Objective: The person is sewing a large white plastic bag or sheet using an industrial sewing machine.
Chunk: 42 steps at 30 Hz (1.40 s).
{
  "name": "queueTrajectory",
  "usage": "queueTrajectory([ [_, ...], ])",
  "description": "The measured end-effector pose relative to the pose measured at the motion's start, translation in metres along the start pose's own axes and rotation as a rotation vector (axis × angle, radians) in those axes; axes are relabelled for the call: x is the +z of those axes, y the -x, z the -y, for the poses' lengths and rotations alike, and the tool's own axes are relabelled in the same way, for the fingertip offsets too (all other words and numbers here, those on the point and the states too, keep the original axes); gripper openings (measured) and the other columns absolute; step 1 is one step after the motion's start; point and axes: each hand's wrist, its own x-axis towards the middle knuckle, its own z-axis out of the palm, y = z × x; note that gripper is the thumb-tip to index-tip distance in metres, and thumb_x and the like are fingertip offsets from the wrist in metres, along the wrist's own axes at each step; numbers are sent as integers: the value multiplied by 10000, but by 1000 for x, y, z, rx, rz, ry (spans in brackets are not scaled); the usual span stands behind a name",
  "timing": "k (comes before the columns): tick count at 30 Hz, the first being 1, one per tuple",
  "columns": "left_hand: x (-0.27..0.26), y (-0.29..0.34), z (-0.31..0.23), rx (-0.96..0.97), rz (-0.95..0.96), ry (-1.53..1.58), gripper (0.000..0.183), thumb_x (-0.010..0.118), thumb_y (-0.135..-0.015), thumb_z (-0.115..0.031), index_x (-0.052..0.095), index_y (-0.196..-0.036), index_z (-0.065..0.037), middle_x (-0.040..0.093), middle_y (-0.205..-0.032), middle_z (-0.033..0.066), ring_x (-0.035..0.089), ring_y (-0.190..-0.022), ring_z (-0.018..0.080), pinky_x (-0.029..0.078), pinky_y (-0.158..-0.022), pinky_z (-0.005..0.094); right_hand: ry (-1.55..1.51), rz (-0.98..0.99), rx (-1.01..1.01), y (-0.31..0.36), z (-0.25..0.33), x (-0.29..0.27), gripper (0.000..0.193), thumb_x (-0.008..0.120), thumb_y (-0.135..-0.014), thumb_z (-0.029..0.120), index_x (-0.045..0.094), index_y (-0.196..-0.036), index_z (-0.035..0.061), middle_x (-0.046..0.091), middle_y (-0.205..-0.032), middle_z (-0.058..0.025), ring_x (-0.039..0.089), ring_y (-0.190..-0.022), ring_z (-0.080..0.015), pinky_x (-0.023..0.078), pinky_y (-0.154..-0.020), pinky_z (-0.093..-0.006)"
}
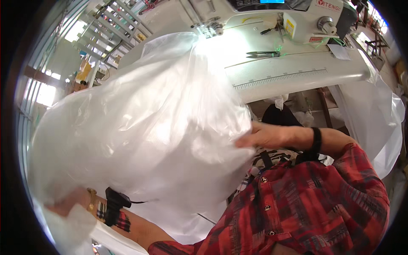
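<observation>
A large translucent white plastic sheet (127, 127) billows across the left and middle of the view, its far end lying at the lit needle area of a sewing machine (208, 29). At the sheet's right edge, my right hand (263, 136) is closed on the plastic with bent fingers. My left hand (70, 202) is at the sheet's near left edge, where plastic hangs over and below it. Motion blur and the plastic hide the left fingers. Whether the sheet's far end sits under the presser foot is lost in glare.
Thread snips (263, 54) lie on the pale machine table (297, 72), behind a printed ruler scale (280, 78). A small dark tool (268, 31) rests farther back. More white plastic (374, 123) hangs off the right side. A metal rack (112, 25) stands at the far left.
</observation>
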Motion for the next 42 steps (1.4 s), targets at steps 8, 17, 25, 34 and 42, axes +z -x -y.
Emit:
queueTrajectory([
  [8, -88, 145, 167, -76, 1508, -571, 504, 538, -902, -278, 513, -1304, 26, 573, -1271, 259, 586, -1096, 419, 448, -953, 489, 5, 171, 346, -34, -76, 10, 389, 611, -927, 317, 612, -1135, -12, 673, -1011, -102, 633, -948, -181, 522, -777, -326],
  [17, -17, 205, -282, -464, 1334, 811, 304, 499, -982, -75, 603, -1248, 30, 642, -1229, 141, 589, -1166, 214, 434, -1019, 331, -84, -177, 179, -34, -77, -8, 426, 652, -904, 377, 546, -1206, 96, 596, -1146, -47, 559, -1024, -168, 474, -833, -341],
  [25, -25, 288, -317, 86, 1364, 439, 299, 519, -973, -146, 615, -1225, -17, 612, -1276, 126, 555, -1218, 273, 376, -1076, 402, 73, 26, -108, -10, -45, 15, 226, 671, -909, 251, 681, -935, 27, 665, -838, -4, 604, -794, -114, 493, -762, -266],
  [34, -5, 286, -303, -63, 1429, 679, 307, 549, -973, -208, 622, -1217, -35, 618, -1273, 104, 547, -1231, 252, 362, -1093, 408, -43, -451, -42, -27, -33, -3, 315, 576, -965, 297, 606, -886, -7, 666, -794, -100, 639, -692, -144, 517, -611, -256],
  [42, -2, 294, -296, -13, 1394, 699, 343, 577, -957, -243, 615, -1221, -27, 613, -1283, 99, 539, -1240, 250, 368, -1089, 407, 121, -540, 106, -77, -78, 1, 397, 681, -856, 350, 634, -992, -20, 656, -830, -87, 606, -656, -144, 483, -563, -294],
])
